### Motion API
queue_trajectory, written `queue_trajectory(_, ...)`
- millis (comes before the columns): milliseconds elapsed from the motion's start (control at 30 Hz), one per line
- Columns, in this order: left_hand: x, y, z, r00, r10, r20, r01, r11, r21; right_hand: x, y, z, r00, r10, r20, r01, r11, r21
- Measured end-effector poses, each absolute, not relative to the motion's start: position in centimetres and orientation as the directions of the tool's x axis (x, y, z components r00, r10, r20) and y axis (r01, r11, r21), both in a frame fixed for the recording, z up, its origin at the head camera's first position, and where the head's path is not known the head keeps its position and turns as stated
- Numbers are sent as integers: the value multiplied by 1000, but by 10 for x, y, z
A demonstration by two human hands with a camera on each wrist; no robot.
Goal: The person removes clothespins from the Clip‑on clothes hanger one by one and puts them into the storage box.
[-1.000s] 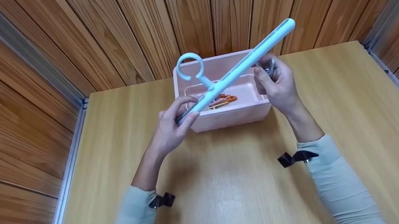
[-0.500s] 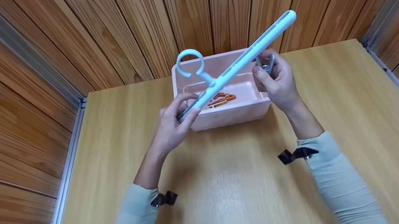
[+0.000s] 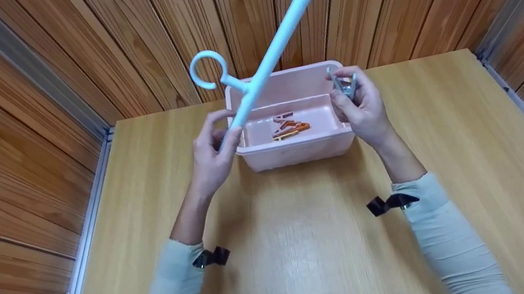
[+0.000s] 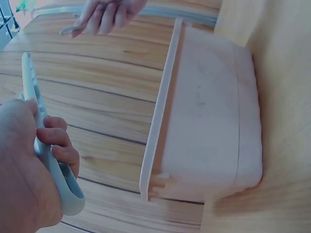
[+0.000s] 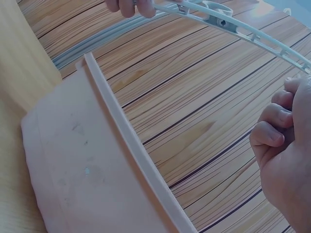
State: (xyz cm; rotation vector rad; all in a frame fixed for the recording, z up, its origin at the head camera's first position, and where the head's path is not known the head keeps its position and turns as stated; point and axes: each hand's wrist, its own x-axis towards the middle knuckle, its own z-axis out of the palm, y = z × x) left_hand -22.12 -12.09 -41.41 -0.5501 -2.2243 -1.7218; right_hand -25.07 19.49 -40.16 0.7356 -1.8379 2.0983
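My left hand (image 3: 211,161) grips one end of a light blue clothes hanger (image 3: 273,53). Its far end points up to the right, and its hook (image 3: 205,54) sticks out to the upper left. In the left wrist view, curled fingers (image 4: 60,138) wrap the hanger's end. A pale grey-blue clothespin (image 3: 347,92) is pinched in my right hand (image 3: 368,116), its two prongs pointing up. The right wrist view shows the hanger's hollow, ribbed underside; the clothespin is hard to make out there. Hanger and clothespin are apart, both above a pink bin (image 3: 300,152).
Several orange and brownish clothespins (image 3: 297,126) lie inside the bin, which stands at the back of the wooden table (image 3: 300,247). A wood-plank wall (image 3: 138,45) rises behind, with metal rails (image 3: 82,251) along the sides.
The hanger has swung to a steeper angle, its far end moving up and left, its hook left. My left hand shifted slightly left. My right hand keeps the clothespin, now more visible.
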Motion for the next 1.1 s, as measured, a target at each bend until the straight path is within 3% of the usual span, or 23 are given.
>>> queue_trajectory(467,-217,-124,-420,-915,154,372,401,259,879,-278,200,-404,-846,-140,515,-514,-42,-856)
queue_trajectory(1100,-215,-127,-419,-919,148,366,394,267,880,-314,194,-403,-906,-135,400,-419,166,-893)
